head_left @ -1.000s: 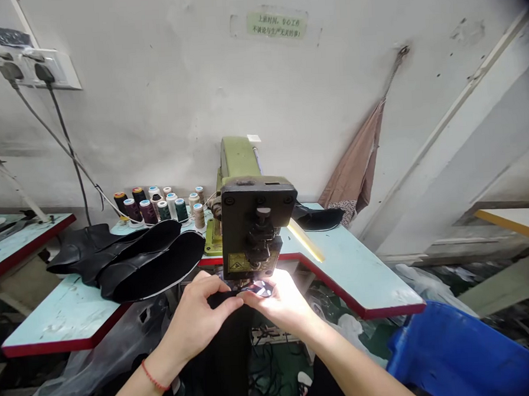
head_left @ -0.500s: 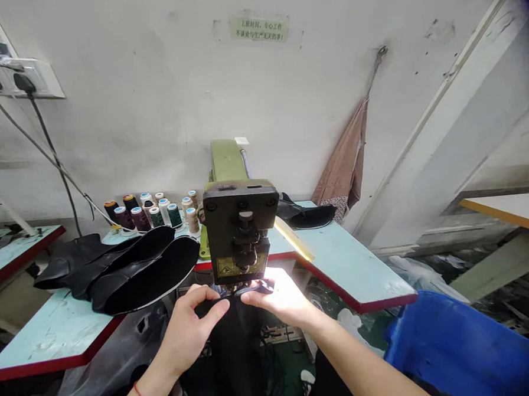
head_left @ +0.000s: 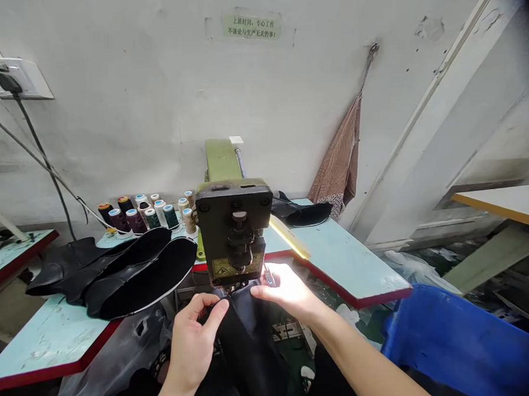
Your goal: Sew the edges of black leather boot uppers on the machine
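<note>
A black leather boot upper [head_left: 250, 346] hangs down below the head of the green sewing machine [head_left: 236, 235], its top edge at the needle area. My left hand [head_left: 196, 331] pinches that edge between thumb and fingers, on the left of the needle. On the other side my right hand [head_left: 287, 291] grips the same edge, thumb on top. A small shiny metal piece shows by the right fingers; its kind I cannot make out. The machine head hides the needle itself. More black boot uppers [head_left: 135, 275] lie stacked on the table to the left.
Several thread spools [head_left: 145, 213] stand behind the stack. A lit lamp strip [head_left: 288, 237] shines right of the machine on the pale blue table [head_left: 347, 253]. Another black upper [head_left: 300, 211] lies at the back. A blue bin [head_left: 458, 335] stands at the right; a brown cloth [head_left: 339, 152] hangs on the wall.
The boot upper has turned under the machine head, and more of its smooth face and a seam now show between my hands. The camera view has shifted slightly.
</note>
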Motion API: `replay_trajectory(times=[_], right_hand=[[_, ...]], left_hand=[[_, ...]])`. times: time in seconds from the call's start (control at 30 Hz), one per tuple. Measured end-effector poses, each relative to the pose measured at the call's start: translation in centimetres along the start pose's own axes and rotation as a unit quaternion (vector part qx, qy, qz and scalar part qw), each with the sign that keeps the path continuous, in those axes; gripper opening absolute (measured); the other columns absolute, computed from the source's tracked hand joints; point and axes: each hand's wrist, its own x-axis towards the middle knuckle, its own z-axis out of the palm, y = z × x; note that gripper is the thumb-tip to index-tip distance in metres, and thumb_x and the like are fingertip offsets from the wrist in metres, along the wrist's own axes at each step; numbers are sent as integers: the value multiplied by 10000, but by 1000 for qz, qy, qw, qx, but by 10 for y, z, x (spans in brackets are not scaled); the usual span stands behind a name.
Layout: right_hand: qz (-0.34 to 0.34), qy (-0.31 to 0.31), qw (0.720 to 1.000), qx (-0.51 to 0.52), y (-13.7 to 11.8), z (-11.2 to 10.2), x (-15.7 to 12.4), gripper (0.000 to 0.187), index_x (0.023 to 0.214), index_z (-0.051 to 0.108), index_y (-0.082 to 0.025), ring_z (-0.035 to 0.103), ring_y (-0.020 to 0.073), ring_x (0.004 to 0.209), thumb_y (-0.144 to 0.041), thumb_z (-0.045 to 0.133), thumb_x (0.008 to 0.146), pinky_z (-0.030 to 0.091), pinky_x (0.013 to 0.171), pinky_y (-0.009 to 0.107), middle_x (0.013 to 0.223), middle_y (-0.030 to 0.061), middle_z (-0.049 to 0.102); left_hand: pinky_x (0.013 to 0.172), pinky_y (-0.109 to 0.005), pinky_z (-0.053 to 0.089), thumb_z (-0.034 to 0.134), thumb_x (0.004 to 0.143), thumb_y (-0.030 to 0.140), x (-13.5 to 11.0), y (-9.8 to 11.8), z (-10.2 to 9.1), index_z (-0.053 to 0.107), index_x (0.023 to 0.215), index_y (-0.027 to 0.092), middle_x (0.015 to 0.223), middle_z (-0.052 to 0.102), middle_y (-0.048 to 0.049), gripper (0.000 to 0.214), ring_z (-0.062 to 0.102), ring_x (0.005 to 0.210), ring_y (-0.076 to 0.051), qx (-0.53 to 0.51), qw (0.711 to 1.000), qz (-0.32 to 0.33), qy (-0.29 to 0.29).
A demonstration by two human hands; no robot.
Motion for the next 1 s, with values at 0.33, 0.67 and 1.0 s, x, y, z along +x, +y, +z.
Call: replay_trajectory(times=[0.33,0.67,1.0], right_hand=[[12,84,995,47,10,31,-17,298,623,465,-201,341,97,550,-353,720,658,293,542,252,579,-63,399],[51,172,980,86,5,75,-20,315,582,444,-195,334,80,522,-326,720,657,312,517,226,534,-73,398],[-253,183,941,-131,16,113,-59,233,647,546,-180,460,72,480,-216,706,812,381,471,180,570,-35,517]], left_hand=[[631,-215,425,767,687,495,8,-15,-25,650,745,198,743,580,21,324,496,706,-126,-86,995,-42,-9],[787,-207,475,838,629,450,10,-31,-50,679,789,190,906,660,-10,345,576,872,-155,-157,985,-66,39],[1064,-459,390,712,781,492,-30,-52,-53,586,760,212,1340,585,-76,308,461,1328,-314,-332,943,-26,18]])
